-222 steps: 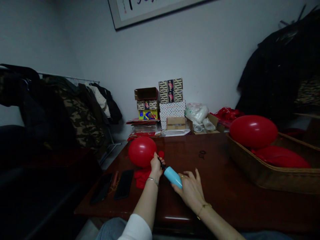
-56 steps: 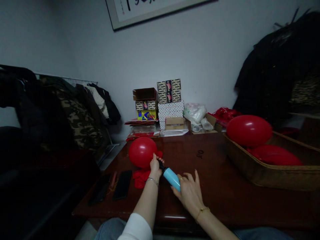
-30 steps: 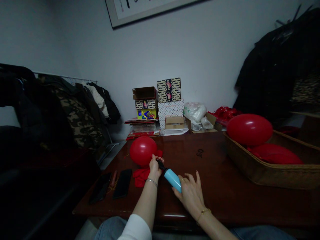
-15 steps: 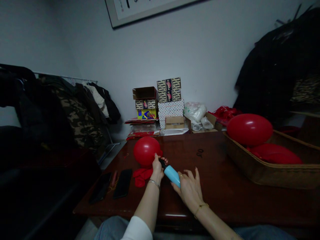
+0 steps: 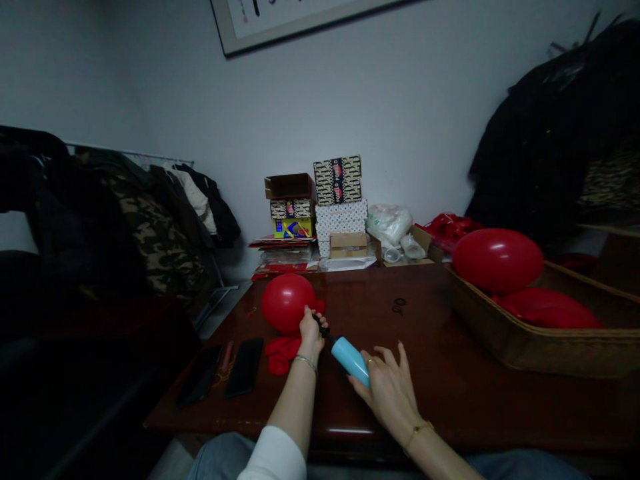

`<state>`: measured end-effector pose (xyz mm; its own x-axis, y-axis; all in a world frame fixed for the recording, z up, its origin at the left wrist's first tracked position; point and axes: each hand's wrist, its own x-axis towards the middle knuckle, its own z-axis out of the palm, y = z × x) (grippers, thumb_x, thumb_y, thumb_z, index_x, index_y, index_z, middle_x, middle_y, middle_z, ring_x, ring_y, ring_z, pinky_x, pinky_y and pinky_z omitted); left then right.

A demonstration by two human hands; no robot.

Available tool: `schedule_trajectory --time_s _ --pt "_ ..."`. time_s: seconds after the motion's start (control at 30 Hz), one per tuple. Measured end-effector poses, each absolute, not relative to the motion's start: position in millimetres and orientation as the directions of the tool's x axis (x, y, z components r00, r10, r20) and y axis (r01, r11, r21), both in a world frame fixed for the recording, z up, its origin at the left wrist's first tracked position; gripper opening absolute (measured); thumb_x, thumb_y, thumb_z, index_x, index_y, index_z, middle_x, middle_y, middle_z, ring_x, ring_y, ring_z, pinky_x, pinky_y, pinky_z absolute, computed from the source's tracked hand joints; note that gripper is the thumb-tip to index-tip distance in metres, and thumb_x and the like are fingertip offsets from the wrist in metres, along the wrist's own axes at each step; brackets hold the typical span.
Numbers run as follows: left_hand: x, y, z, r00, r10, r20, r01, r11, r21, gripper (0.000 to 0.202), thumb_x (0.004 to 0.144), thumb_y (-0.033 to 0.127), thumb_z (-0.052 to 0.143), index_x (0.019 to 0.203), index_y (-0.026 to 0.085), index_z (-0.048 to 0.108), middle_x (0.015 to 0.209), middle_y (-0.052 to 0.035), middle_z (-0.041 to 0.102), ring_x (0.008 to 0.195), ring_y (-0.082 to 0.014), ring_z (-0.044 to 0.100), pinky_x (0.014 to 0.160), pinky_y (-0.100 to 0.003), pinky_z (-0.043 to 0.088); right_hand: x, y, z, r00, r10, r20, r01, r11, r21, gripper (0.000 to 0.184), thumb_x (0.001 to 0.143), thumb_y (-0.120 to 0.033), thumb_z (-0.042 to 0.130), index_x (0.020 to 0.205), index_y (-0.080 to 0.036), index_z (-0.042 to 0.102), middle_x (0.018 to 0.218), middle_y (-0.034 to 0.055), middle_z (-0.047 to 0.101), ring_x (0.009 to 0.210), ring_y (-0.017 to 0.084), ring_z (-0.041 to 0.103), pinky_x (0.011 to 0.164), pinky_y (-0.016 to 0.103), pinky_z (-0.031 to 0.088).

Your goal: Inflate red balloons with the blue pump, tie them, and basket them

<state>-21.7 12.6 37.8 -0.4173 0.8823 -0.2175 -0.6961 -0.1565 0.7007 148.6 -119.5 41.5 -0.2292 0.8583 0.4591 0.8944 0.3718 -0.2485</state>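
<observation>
A round, inflated red balloon [image 5: 288, 303] is above the table, its neck toward my left hand [image 5: 311, 332]. The fingers of that hand are closed around the black nozzle end of a balloon pump [image 5: 349, 359], at the balloon's neck; the exact join is hidden by the fingers. My right hand [image 5: 391, 387] grips the pump's light blue barrel with thumb and curled fingers, while other fingers stick out. A stretch of black shaft shows between the two hands. Limp red balloons [image 5: 281, 355] lie on the table beside my left wrist.
Dark phones [image 5: 245, 367] lie at the table's left. On the right, a wicker basket [image 5: 550, 357] holds larger red balloons [image 5: 497, 260]. Black loops [image 5: 399, 306] lie on the brown table [image 5: 425, 400]. Stacked boxes [image 5: 341, 223] and plastic bags [image 5: 390, 223] stand behind it.
My right hand has drawn the blue barrel back toward the lower right, exposing more black shaft. My left hand and the balloon have shifted slightly left.
</observation>
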Motion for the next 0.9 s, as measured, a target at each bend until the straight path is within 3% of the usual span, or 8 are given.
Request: schedule_trajectory --time_s 0.23,0.77,0.9 --pt "-33.4 14.9 45.2 -0.414 0.889 -0.195 -0.692 -0.168 0.702 0.028 0.093 0.036 0.039 0.072 0.017 0.042 0.05 0.0053 0.039 0.036 -0.0057 0.036 0.035 -0.015 0.027 171.5 -137.3 38.5 -0.233 0.865 0.445 0.889 0.375 -0.263 0.042 0.079 -0.041 0.056 0.112 -0.016 0.062 0.092 0.0075 0.07 0.106 0.026 0.053 0.11 0.051 0.008" --pt "-2.8 8.0 46.3 -0.32 0.927 -0.195 -0.663 -0.072 0.745 0.029 0.088 0.04 0.049 0.071 0.017 0.043 0.052 0.0028 0.045 0.041 -0.0094 0.048 0.041 -0.019 0.039 141.1 -104.3 51.2 -0.195 0.867 0.458 0.906 0.338 -0.254 0.036 0.083 -0.041 0.048 0.101 -0.014 0.065 0.086 0.01 0.07 0.104 0.027 0.053 0.107 0.051 0.011" --pt "-2.4 10.7 45.2 -0.335 0.92 -0.205 -0.648 -0.067 0.759 0.029 0.089 0.037 0.046 0.069 0.017 0.043 0.05 0.0034 0.044 0.039 -0.0083 0.045 0.039 -0.018 0.036 137.7 -101.9 49.6 -0.19 0.864 0.465 0.905 0.338 -0.258 0.037 0.083 -0.041 0.048 0.103 -0.014 0.064 0.087 0.0099 0.07 0.104 0.027 0.052 0.107 0.052 0.01"
